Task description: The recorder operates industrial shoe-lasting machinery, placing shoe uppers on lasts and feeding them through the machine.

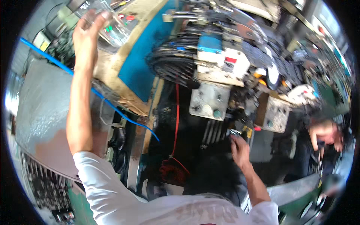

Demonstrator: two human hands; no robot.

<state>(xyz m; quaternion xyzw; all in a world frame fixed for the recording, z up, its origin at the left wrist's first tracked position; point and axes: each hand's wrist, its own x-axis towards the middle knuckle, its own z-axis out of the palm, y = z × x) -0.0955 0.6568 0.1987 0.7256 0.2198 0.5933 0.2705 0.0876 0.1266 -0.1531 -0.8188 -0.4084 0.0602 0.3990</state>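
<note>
My left hand (pixel 88 32) is stretched far forward at the upper left, beside a clear plastic container (pixel 117 34). Thumb and fingers are bent at the container's edge, but blur hides whether they grip it. Lower and to the right, my right hand (pixel 242 152) is closed over the dark work area. Near its fingertips is a small shiny metal piece (pixel 235 132), too blurred to name; whether it is in the fingers is unclear. Several thin metal rods (pixel 213 133) lie side by side just left of this hand.
A blue panel (pixel 140 63) sits beside a large black cable coil (pixel 172 60). Control boxes, one a metal box (pixel 210 100), stand ahead. A blue hose (pixel 120 110) crosses under my left arm; a red cord (pixel 177 116) hangs nearby. Another person (pixel 324 135) bends at the right.
</note>
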